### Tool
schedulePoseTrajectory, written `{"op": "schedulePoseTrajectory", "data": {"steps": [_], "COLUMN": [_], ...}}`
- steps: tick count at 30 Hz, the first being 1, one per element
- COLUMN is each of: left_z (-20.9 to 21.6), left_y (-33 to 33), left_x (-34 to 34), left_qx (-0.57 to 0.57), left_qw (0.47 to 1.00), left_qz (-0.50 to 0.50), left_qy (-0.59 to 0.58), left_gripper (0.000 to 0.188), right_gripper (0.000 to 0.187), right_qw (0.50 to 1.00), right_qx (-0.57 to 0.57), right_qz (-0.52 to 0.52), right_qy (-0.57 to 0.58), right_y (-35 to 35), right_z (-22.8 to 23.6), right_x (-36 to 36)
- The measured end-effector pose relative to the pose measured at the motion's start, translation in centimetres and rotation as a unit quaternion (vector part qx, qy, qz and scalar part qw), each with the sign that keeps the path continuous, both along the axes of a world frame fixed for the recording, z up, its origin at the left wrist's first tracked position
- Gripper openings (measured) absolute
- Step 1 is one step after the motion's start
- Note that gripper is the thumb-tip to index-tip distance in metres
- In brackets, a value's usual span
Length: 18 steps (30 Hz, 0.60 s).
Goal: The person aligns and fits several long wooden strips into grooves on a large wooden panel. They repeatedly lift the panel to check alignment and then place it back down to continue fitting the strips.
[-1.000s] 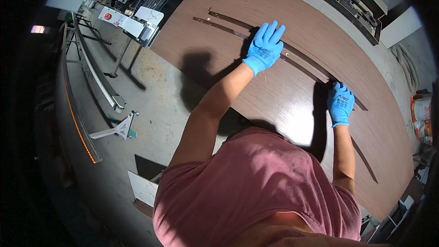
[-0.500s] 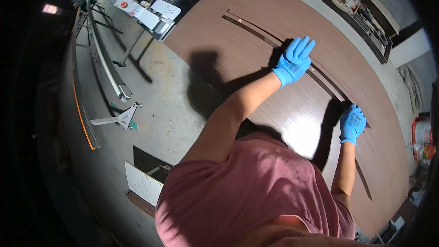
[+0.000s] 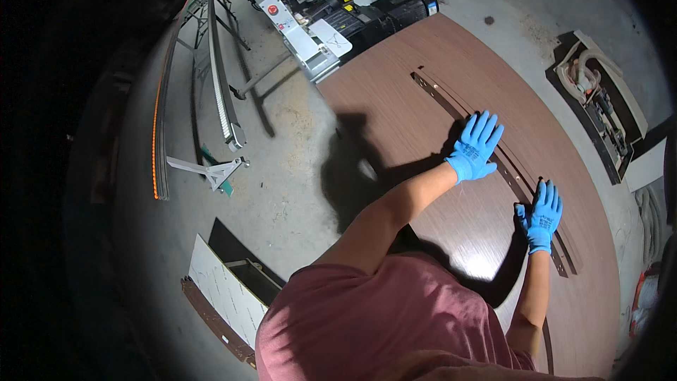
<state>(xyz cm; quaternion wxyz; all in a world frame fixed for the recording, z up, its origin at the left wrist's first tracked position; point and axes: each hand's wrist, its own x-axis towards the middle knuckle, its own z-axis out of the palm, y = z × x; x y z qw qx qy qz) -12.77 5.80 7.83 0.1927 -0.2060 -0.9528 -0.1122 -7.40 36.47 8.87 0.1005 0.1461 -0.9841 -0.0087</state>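
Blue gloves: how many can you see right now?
2: one on the left hand, over the brown board; the other on the right hand, lower and farther right in the picture. No others show, though some could be hidden.

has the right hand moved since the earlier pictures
Yes. Judged against the machine, the right hand has shifted along the board toward it, and now sits closer to the left hand.

Dark strip (image 3: 440, 99) on panel (image 3: 511, 92): partly hidden under left hand (image 3: 476, 149), right hand (image 3: 544, 219) | panel: near end cut off | red-white package (image 3: 643, 303), right of panel: unclear
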Motion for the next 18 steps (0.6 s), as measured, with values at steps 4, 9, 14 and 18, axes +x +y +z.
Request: {"op": "schedulePoseTrajectory", "data": {"steps": [4,9,14,18], "left_z": [-0.4,0.1,0.0,-0.9], "left_y": [-0.4,0.2,-1.2,-4.2], "left_x": [0.5,0.3,2.4,6.6], "left_qx": [-0.066,-0.084,0.004,0.105], "left_qw": [0.994,0.991,0.992,0.977], "left_qz": [0.032,0.029,0.056,0.164], "left_qy": [-0.077,-0.103,-0.117,-0.090], "left_gripper": [0.110,0.107,0.104,0.104], "right_gripper": [0.092,0.087,0.083,0.083], "right_qw": [1.000,1.000,1.000,1.000], "right_qx": [-0.012,-0.003,-0.018,-0.020], "right_qz": [0.010,-0.011,-0.001,0.005], "right_qy": [0.020,0.005,0.001,0.014], "right_y": [-0.8,0.5,0.4,0.5], "right_z": [-0.3,-1.1,-1.4,-1.7], "right_x": [-0.2,-0.9,-1.5,-1.6]}}
